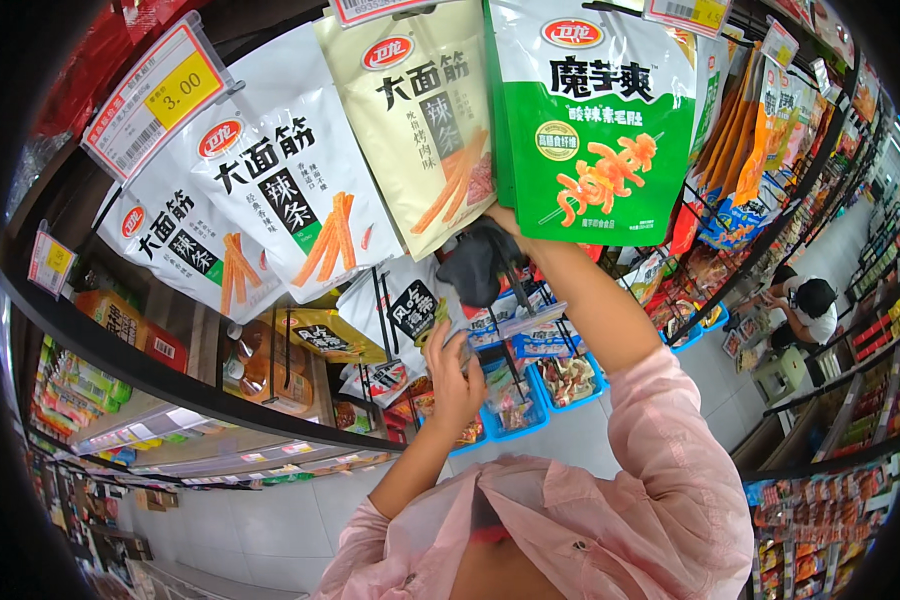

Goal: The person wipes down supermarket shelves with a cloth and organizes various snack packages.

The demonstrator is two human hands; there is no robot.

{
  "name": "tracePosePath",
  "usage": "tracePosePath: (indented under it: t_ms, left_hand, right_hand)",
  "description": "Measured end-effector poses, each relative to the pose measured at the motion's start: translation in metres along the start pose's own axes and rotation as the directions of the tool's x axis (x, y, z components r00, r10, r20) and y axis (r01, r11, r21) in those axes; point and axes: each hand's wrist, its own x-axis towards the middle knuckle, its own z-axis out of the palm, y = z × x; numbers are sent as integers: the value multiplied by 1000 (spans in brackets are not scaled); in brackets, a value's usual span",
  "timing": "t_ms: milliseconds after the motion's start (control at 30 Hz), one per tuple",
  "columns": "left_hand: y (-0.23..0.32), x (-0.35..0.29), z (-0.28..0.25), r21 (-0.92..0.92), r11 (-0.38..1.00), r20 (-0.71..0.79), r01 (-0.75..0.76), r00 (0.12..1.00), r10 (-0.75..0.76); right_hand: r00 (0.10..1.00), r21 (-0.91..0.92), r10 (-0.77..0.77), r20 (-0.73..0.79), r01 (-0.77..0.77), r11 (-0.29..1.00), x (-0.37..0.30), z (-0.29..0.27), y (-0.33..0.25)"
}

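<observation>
The right hand (505, 222) is raised high and far, its grip tucked behind the lower edge of the green and white snack bag (592, 120) that hangs from a shelf hook. Only the knuckle side shows, so whether the fingers are closed on the bag's bottom or just pressed against it cannot be told. The bag hangs directly above that hand, its long axis running up and down from the hook to the hand. Just left of it hangs a beige snack bag (425, 115), its lower right corner touching or nearly touching the same hand. The left hand (452, 380) is lower and nearer, fingers loosely curled around a small clear-wrapped packet (450, 335) beside the black hook rods (382, 315). The right hand is plainly the nearer one to the green bag; the left sits well below it. White snack bags (270, 180) hang farther left.
</observation>
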Motion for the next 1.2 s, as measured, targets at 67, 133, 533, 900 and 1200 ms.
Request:
tracePosePath:
  t_ms: [67, 133, 533, 900, 1200]
  left_hand:
    - [-4, 18, 6, -56, 998, -58, 12, 998, -15]
    - [-4, 38, 14, -76, 997, -129, -31, 991, 21]
    - [-54, 179, 81, 288, 957, -82, -10, 996, 35]
    - [-18, 175, 78, 79, 996, -90, 35, 996, -28]
    - [3, 125, 45, -99, 991, -103, -93, 991, 83]
  right_hand:
    - [859, 204, 470, 205, -507, 838, -31, 9, -40]
    - [718, 293, 623, 310, -696, 656, -79, 5, -80]
    - [679, 744, 625, 385, -629, 226, -225, -24, 5]
    - [619, 870, 760, 198, -468, 155, -247, -52, 22]
    - [697, 833, 648, 309, -527, 170, -243, -55, 5]
